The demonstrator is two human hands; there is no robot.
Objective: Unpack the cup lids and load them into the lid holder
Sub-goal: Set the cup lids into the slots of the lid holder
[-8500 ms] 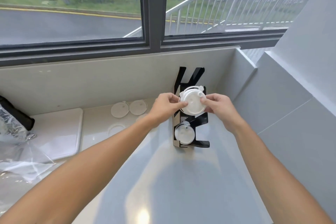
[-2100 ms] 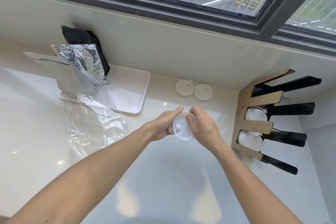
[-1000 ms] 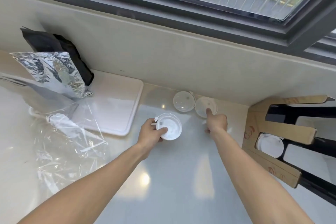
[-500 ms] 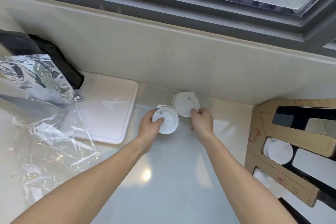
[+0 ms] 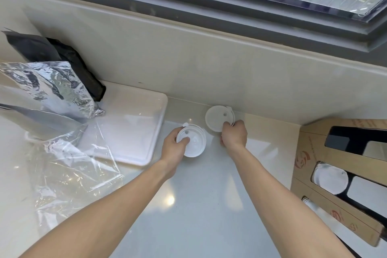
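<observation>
My left hand [image 5: 174, 146] grips a white cup lid [image 5: 193, 141] just above the counter, thumb across its top. My right hand [image 5: 233, 135] pinches the edge of a tilted pair of white lids [image 5: 217, 118] close to the back wall. The cardboard and black lid holder [image 5: 326, 176] stands at the right edge, with a white lid [image 5: 329, 179] showing in one slot and another [image 5: 310, 203] partly visible below it.
A white tray [image 5: 134, 128] lies left of my hands. Crumpled clear plastic wrap [image 5: 69, 169] spreads over the counter at the left, beside a silver foil bag [image 5: 50, 86] and a black bag [image 5: 69, 58]. A window sill runs along the back wall.
My right hand has gathered the two lids by the wall and tipped them up. My left hand keeps its lid. The view has shifted slightly right.
</observation>
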